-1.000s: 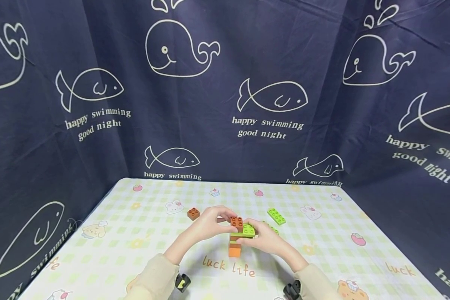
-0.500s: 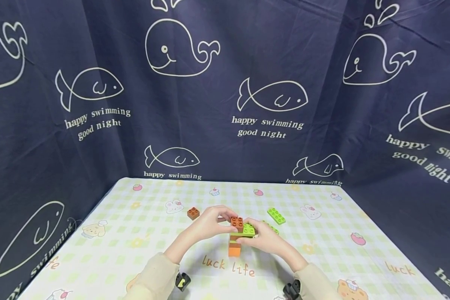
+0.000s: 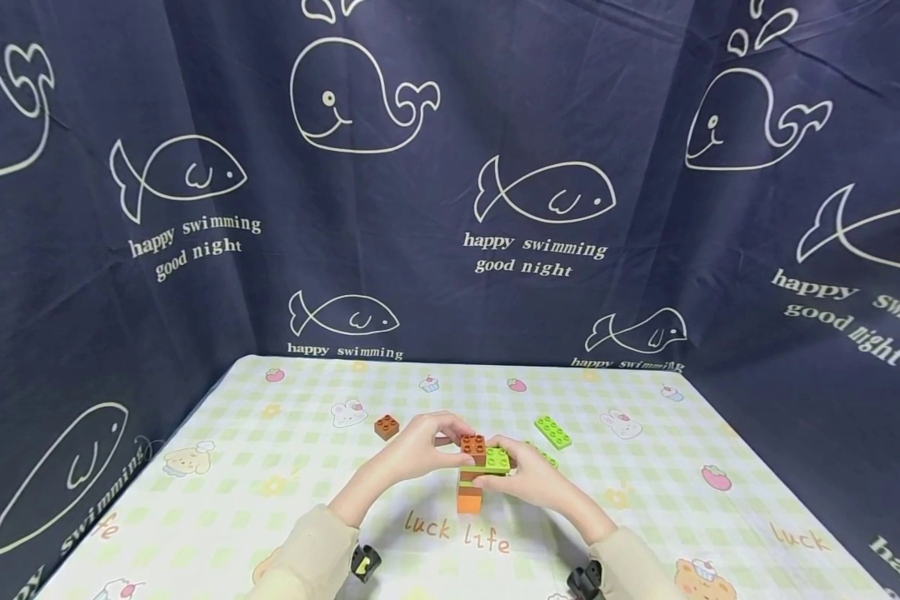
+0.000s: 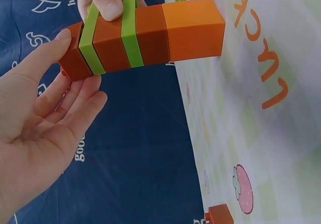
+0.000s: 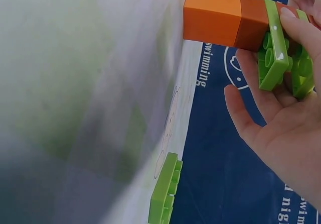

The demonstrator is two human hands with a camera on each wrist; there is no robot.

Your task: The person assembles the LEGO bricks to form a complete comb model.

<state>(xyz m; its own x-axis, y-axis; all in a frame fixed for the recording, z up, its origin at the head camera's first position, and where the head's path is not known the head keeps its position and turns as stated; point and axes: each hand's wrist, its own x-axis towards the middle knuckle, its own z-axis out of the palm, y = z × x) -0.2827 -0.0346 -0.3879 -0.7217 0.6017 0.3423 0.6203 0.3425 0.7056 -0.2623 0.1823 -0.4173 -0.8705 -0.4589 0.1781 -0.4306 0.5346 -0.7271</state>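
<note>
A tower of toy building bricks stands between both hands. At its bottom is an orange brick (image 3: 468, 502), with brown bricks and two green plates alternating above. My left hand (image 3: 418, 447) pinches the top brown brick (image 3: 473, 448) between thumb and fingers, and in the left wrist view a thin dark line parts it from the upper green plate (image 4: 92, 39). From the right, my right hand (image 3: 531, 477) grips the tower's upper part. Its thumb presses the middle brown brick (image 4: 108, 37), above the lower green plate (image 4: 132, 30). Both plates jut out to the right, towards the right palm.
A loose brown brick (image 3: 387, 427) lies beyond the left hand. Behind the right hand is a green plate (image 3: 553, 432), with another green piece (image 3: 546, 457) partly hidden by that hand. The patterned tablecloth (image 3: 307, 467) ends at a dark blue curtain (image 3: 450, 317).
</note>
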